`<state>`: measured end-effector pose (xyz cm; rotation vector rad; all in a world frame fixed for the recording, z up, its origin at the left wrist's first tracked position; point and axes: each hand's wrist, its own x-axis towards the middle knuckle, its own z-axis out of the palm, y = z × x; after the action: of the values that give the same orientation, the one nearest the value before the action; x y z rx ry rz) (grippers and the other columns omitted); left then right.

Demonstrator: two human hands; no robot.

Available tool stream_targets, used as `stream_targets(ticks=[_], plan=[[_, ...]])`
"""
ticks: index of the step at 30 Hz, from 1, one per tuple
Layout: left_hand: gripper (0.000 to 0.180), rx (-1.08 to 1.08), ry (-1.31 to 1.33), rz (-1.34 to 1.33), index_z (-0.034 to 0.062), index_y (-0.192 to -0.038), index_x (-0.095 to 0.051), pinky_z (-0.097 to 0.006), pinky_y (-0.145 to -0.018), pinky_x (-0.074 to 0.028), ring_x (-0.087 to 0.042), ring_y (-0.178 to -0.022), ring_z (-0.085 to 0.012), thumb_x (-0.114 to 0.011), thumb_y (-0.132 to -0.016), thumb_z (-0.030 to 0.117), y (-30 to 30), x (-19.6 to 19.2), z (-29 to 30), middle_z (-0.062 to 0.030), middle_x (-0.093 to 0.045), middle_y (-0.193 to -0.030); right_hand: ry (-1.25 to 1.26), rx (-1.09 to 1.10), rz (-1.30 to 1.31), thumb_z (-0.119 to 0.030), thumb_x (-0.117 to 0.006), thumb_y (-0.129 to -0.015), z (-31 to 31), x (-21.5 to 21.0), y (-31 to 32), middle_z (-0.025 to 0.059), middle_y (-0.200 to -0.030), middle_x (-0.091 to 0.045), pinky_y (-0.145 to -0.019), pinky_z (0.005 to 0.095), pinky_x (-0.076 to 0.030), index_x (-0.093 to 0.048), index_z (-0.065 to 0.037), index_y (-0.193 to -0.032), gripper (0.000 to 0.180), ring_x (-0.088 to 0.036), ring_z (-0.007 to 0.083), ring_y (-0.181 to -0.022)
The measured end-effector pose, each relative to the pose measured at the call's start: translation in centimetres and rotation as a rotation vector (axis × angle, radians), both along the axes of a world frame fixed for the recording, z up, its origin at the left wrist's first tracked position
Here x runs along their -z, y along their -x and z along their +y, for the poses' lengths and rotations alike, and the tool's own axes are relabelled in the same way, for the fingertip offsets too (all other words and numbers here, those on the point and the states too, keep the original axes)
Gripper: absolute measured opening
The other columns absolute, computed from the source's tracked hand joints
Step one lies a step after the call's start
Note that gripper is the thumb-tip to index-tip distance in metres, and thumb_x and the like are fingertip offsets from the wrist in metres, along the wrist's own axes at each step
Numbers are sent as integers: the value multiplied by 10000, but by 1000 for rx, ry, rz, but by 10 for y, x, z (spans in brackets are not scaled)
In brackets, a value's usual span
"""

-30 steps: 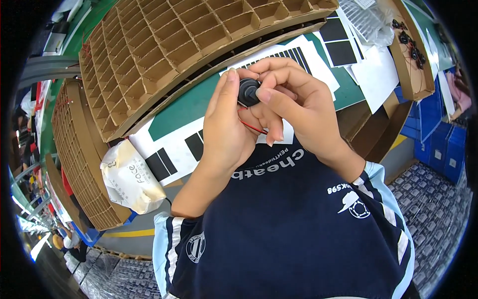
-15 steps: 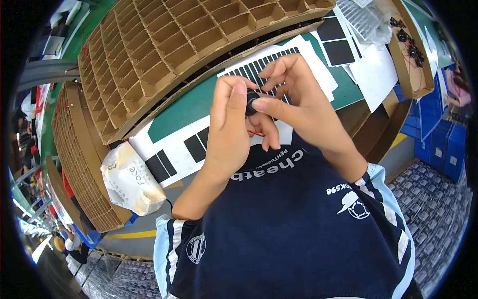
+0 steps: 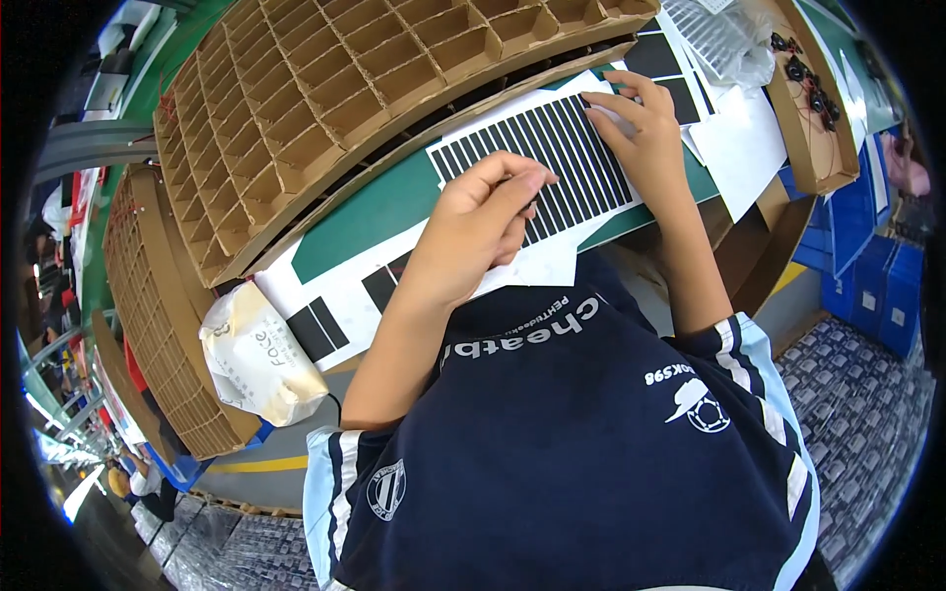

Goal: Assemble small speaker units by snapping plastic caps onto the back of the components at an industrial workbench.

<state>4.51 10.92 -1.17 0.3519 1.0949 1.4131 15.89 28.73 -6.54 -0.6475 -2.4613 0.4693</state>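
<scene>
My left hand [image 3: 478, 222] is closed over the lower left of a sheet of narrow black strips [image 3: 552, 158]. A small black round part [image 3: 531, 209] is in its fingers, mostly hidden by them; only a dark edge shows. At the sheet's upper right, my right hand [image 3: 641, 133] has its thumb and forefinger tips brought together on the end of a black strip, with the other fingers raised. The striped sheet lies on white paper over a green tabletop [image 3: 355, 227].
A large divided cardboard tray [image 3: 345, 98] stands beyond my hands, another [image 3: 163, 325] at the left. A crumpled white bag [image 3: 261, 355] sits near the left edge. At the right, a cardboard box [image 3: 838, 163] holds black parts with red wires. Blue crates [image 3: 872, 295] stand lower right.
My hands have separated. The right hand has let go of the black round part and moved up and right to the striped sheet; the left keeps the part and has turned over it.
</scene>
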Motion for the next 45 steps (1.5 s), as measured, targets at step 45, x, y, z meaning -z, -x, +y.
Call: stream_targets(ticks=[45], plan=[[278, -97, 127, 440, 12, -942, -449, -178, -485, -338, -416, -567, -46, -604, -800, 195, -6, 26, 11, -12, -495, -648, 153, 22, 116, -85, -630, -706, -9, -4, 4, 54, -1080, -532, -871, 336, -332, -608, -84, -887, 183, -469, 230, -1000]])
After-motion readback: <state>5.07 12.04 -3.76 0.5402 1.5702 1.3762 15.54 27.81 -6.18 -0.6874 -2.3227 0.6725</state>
